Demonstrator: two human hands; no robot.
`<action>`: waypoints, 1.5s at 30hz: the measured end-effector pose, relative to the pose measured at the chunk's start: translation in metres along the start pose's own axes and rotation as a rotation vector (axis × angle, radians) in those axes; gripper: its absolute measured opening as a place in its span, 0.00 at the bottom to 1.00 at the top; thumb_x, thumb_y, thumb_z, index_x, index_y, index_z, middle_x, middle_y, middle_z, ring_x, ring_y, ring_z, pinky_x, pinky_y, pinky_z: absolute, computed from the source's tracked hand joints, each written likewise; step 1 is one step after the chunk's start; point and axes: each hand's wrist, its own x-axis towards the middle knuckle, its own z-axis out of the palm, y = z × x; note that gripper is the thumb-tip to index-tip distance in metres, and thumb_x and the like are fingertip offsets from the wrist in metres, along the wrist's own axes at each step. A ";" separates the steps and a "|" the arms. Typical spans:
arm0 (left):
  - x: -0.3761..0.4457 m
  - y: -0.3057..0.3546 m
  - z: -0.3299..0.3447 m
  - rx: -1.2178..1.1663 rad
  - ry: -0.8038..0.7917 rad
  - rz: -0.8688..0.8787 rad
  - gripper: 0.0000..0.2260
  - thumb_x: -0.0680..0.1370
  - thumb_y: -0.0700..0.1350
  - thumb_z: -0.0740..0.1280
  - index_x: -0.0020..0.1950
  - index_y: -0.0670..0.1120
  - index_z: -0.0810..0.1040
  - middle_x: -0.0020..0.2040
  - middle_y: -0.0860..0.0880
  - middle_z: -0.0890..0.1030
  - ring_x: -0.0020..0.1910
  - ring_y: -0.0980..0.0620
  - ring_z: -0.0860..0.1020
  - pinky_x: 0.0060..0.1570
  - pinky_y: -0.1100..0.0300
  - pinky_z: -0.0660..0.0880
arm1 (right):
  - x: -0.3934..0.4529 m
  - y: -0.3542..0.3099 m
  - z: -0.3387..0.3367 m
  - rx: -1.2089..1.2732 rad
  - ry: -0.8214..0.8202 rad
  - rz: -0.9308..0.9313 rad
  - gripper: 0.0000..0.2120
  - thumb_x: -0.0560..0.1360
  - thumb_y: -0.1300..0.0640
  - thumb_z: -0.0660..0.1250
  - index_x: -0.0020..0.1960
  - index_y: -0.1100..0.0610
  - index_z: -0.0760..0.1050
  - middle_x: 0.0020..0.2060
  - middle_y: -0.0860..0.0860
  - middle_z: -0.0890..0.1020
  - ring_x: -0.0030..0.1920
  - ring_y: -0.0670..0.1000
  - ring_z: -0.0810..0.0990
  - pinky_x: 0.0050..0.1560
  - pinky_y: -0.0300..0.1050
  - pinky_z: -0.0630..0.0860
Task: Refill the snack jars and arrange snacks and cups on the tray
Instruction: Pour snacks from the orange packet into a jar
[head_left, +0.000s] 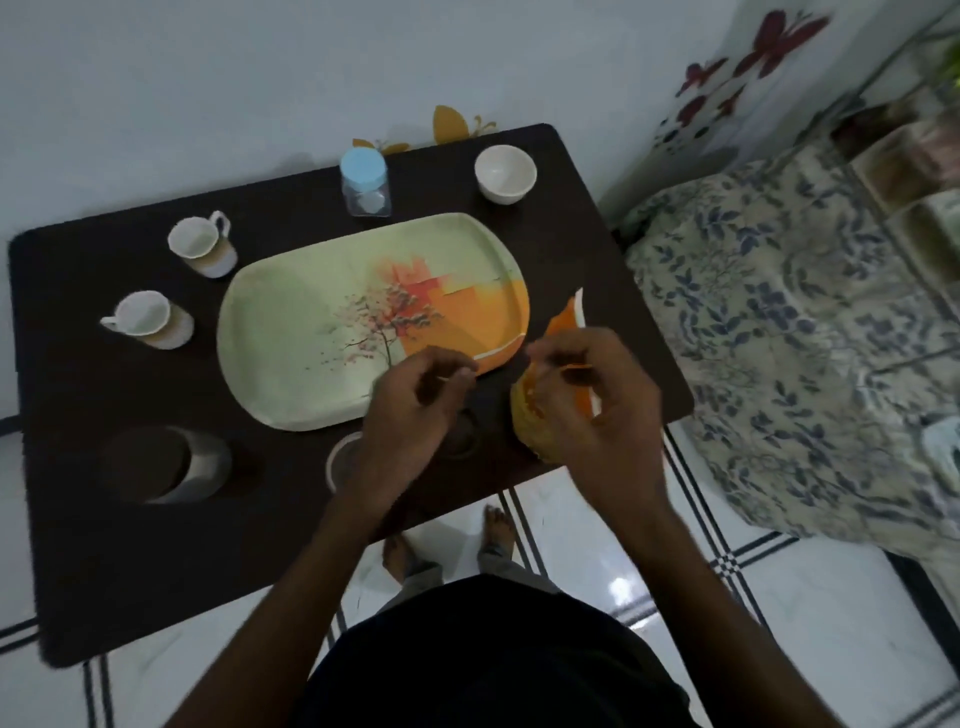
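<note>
This is a room in a home, probably a bedroom or living room. A low dark table (130, 545) stands on a white tiled floor (779, 623) against a wall with butterfly stickers (457, 124). Beside it is a bed with a flowered sheet (779, 322). The person stands barefoot.

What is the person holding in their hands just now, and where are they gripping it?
The right hand pinches the torn top of an orange snack packet. The left hand has curled fingers near it; whether it grips anything cannot be told.
</note>
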 end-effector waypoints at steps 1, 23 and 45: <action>0.003 0.010 0.014 0.011 -0.057 0.003 0.03 0.79 0.45 0.69 0.50 0.51 0.82 0.44 0.57 0.83 0.44 0.59 0.81 0.45 0.63 0.76 | 0.003 0.006 -0.009 -0.034 0.076 0.025 0.07 0.76 0.68 0.67 0.51 0.58 0.78 0.46 0.50 0.81 0.48 0.46 0.80 0.48 0.36 0.75; 0.018 0.035 0.088 -0.111 -0.238 -0.322 0.06 0.78 0.45 0.69 0.45 0.45 0.83 0.43 0.46 0.85 0.46 0.47 0.84 0.52 0.42 0.81 | 0.022 0.079 -0.057 0.303 -0.236 0.527 0.05 0.78 0.59 0.67 0.49 0.61 0.80 0.42 0.55 0.85 0.43 0.53 0.85 0.45 0.45 0.82; 0.021 0.041 0.061 0.290 -0.128 -0.080 0.13 0.75 0.43 0.69 0.31 0.47 0.75 0.28 0.54 0.75 0.29 0.58 0.74 0.33 0.59 0.71 | 0.019 0.088 -0.057 -0.135 -0.056 0.333 0.03 0.77 0.60 0.68 0.43 0.56 0.78 0.34 0.47 0.80 0.34 0.41 0.78 0.36 0.33 0.73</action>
